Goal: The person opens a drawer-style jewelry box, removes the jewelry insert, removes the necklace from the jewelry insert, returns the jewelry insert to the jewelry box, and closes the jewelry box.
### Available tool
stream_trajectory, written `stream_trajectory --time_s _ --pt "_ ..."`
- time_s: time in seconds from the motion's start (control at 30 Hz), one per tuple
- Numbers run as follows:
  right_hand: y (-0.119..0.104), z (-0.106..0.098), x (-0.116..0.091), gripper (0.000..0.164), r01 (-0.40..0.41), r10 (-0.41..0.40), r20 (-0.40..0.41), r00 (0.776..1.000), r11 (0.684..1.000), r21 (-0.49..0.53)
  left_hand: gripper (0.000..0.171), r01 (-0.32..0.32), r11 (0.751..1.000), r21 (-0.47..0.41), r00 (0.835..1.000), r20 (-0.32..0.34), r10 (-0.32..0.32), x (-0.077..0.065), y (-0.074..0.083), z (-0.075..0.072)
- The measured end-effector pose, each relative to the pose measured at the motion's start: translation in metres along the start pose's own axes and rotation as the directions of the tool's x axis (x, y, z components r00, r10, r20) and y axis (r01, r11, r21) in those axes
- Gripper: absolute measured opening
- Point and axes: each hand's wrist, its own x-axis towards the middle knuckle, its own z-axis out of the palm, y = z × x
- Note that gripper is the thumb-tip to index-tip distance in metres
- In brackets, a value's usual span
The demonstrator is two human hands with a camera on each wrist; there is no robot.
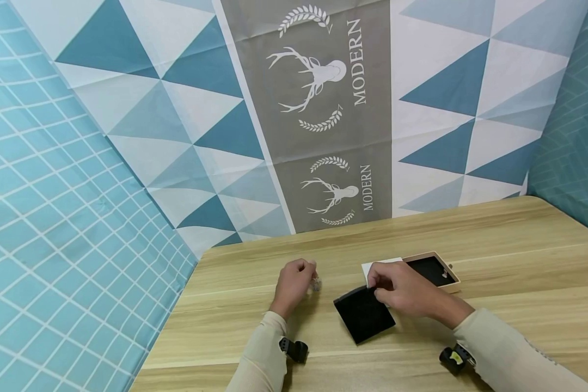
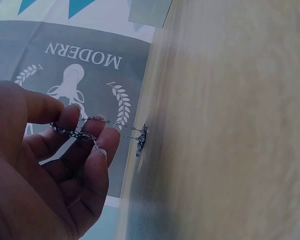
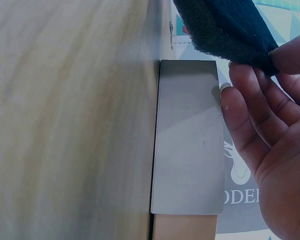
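Thin silver chain (image 2: 85,127), looped over curled fingers (image 2: 97,160) of the left hand (image 1: 294,283), just left of centre in the head view. Pinched between thumb and fingertips in the left wrist view; a small pendant (image 2: 141,140) at the chain's far end, touching or nearly touching the wooden table (image 1: 495,239), hard to tell which from this angle.

Black velvet pouch (image 1: 363,314), lower centre of the head view, lying on the table with its upper corner gripped by the right hand (image 1: 404,291). In the right wrist view, pouch cloth (image 3: 225,30) at the upper right of the frame, pinched at its edge by the fingertips (image 3: 290,55), other fingers loosely curved below it.

Just behind the right hand, a white card or lid (image 1: 378,265), seen in the right wrist view as a flat pale grey rectangle (image 3: 187,135) against the table. Beside it, right of centre, an open tan box (image 1: 433,270) with a dark lining.

Cream sleeves on both forearms along the bottom edge of the head view, each with a small black camera strapped at the wrist (image 1: 294,349) (image 1: 454,358). Behind the table, a backdrop (image 1: 333,109) of blue and white triangles with a grey band bearing a deer head and the word MODERN.
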Motion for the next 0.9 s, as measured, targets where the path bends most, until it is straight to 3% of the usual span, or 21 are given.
stream_trajectory --time_s 0.23,0.9 --pt "0.0006 0.0004 0.0 0.029 -0.006 0.006 0.003 1.0 1.0 0.005 0.035 0.015 0.999 -0.036 1.0 0.021 -0.014 0.0009 -0.0017 0.0013" --pt "-0.0022 0.0012 0.0008 0.027 0.006 -0.006 0.008 1.0 1.0 0.028 0.023 0.003 0.998 0.066 1.0 0.016 -0.004 0.0026 -0.0046 -0.0004"
